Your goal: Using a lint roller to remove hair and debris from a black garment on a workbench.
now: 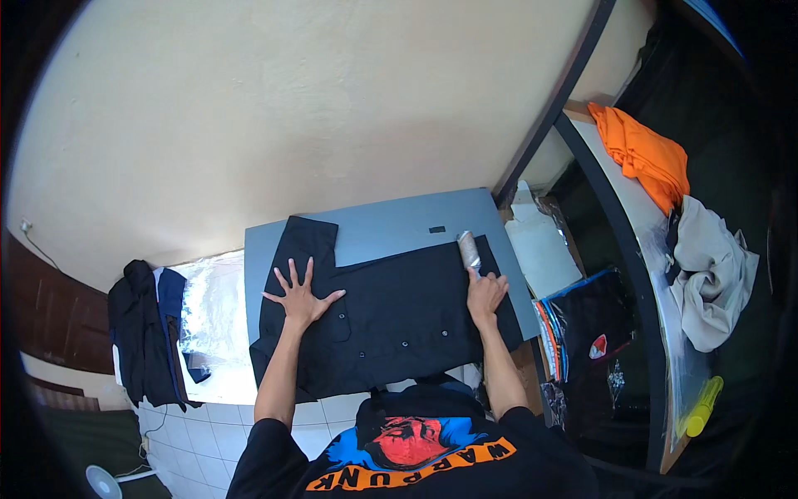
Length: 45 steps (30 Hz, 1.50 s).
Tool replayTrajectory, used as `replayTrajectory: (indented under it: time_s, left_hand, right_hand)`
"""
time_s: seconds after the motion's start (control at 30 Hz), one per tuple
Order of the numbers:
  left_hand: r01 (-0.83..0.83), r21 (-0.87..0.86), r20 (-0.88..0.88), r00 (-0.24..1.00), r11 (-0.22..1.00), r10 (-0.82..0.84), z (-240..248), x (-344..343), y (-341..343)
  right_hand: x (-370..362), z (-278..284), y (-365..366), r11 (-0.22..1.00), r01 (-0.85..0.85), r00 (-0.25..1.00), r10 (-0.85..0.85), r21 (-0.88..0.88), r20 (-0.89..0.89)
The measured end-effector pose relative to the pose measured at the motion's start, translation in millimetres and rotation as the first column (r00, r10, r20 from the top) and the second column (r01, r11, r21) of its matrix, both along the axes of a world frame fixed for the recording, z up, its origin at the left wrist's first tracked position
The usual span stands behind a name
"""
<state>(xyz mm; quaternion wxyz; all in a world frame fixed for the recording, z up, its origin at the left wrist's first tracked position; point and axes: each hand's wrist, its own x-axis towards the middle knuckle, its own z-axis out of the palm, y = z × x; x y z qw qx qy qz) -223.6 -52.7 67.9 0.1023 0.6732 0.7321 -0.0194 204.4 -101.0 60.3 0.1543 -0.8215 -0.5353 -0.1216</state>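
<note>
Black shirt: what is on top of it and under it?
The left hand lies spread on the shirt; the right hand holds a roller over it. A grey-blue tabletop shows past its far edge; what the shirt covers is hidden.

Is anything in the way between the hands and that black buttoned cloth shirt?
Nothing visible blocks the left hand: it rests spread on the black buttoned cloth shirt. The right hand grips a pale cylindrical roller by the shirt's far right corner; nothing else shows between them.

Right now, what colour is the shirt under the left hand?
The shirt is black, shown in the head view.
</note>
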Motion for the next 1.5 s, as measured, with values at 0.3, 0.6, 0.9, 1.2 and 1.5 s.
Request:
replayTrajectory:
  time_s: [0.3,0.6,0.9,1.2,1.5]
  left_hand:
    - [0.014,0.011,0.040,0.999,1.000,-0.014,3.1,-1.1,-0.7]
    - [0.040,0.121,0.035,0.998,0.992,-0.045,-4.0,-2.8,-4.9]
    - [0.015,0.294,0.032,0.999,0.956,-0.026,-5.6,5.8,-43.4]
    - [0.023,0.164,-0.006,1.000,0.986,-0.022,2.4,12.9,-33.9]
    - [0.012,0.161,-0.079,0.997,0.987,0.001,-0.6,8.8,49.6]
  right_hand:
    - [15.6,10.2,1.1,0.996,0.070,0.988,-0.077,-0.057,-0.136]
    - [32.1,-7.4,3.2,0.975,0.219,0.958,-0.224,-0.046,-0.179]
    - [25.4,11.7,-20.0,0.985,-0.168,0.947,0.172,0.038,-0.273]
    - [18.1,-4.8,-2.7,0.814,-0.576,0.747,0.558,0.067,-0.362]
    - [15.7,-21.5,86.3,0.805,-0.579,0.743,0.586,0.131,-0.323]
